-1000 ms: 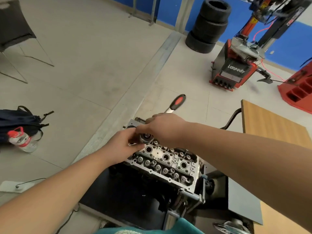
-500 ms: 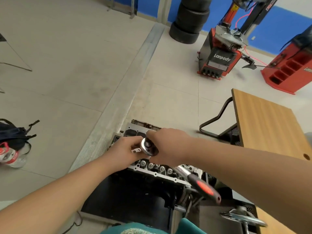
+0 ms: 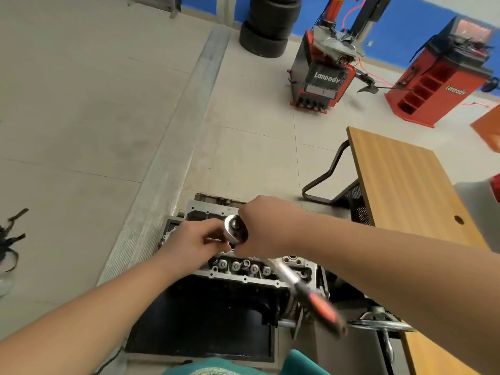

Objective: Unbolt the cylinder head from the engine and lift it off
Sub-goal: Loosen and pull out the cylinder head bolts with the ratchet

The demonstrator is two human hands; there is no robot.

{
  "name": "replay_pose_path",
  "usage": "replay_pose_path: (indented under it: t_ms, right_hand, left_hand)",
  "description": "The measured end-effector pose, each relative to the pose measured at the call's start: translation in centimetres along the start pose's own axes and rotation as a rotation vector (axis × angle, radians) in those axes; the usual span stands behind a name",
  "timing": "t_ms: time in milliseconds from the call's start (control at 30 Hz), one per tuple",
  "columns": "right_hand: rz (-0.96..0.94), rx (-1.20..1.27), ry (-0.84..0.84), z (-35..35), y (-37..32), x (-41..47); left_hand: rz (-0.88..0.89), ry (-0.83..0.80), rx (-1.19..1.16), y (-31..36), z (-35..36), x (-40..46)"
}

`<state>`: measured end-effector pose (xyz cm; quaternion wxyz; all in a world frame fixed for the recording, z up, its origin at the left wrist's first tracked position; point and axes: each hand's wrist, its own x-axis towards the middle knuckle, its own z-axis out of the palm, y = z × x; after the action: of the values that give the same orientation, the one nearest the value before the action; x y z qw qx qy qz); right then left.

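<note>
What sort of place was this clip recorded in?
Most likely a car repair or training workshop. A red and black tyre-changing machine marked Lanpody stands by the blue wall, next to a stack of black tyres, and a bare grey metal engine sits on a stand in the foreground.

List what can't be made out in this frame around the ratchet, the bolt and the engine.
- Bolt and socket, head view: hidden under the left hand and right hand.
- Black-and-orange grip of the silver ratchet wrench: motion-blurred.
- Grey metal cylinder head: far part covered by both hands.
- Black strapped bag: cut off by the left edge.
</note>
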<state>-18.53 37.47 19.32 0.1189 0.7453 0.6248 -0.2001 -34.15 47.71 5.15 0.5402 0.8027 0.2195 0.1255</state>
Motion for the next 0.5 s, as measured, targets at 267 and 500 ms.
replay_pose_path:
  t_ms: [267, 500]
  right_hand:
    - [-0.241, -0.171, 0.043, -0.8, -0.3, 0.5]
    - [-0.176, -0.248, 0.094, -0.9, -1.3, 1.1]
  left_hand:
    - [-0.055, -0.156, -0.002, 1.0, -0.3, -0.4]
    - [-0.062, -0.031, -0.062, 0.1, -0.1, -1.4]
